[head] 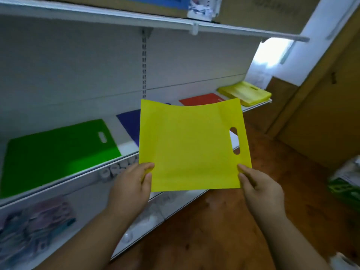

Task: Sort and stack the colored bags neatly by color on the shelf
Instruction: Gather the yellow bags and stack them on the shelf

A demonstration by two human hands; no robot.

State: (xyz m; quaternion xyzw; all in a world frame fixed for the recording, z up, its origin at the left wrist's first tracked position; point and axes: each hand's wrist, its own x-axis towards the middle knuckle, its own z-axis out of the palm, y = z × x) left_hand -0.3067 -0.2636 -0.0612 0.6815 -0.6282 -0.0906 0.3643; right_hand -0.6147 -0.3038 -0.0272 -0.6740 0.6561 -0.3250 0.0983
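Your left hand [134,182] and right hand [257,184] each pinch 1 near corner of the yellow bag [191,147], held flat in the air before the shelf [81,176]. The yellow stack [245,93] lies far right; the unsupported far edge may sag, fold or land crooked.

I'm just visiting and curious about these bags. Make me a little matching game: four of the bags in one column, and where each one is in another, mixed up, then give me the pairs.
Bags:
1. held yellow bag
2. green bag
3. red bag
4. yellow bag stack

Places:
A. far right end of the shelf
B. left part of the shelf
C. pinched at its near corners by the left hand and right hand
D. on the shelf, just left of the yellow stack

Pairs: 1-C, 2-B, 3-D, 4-A
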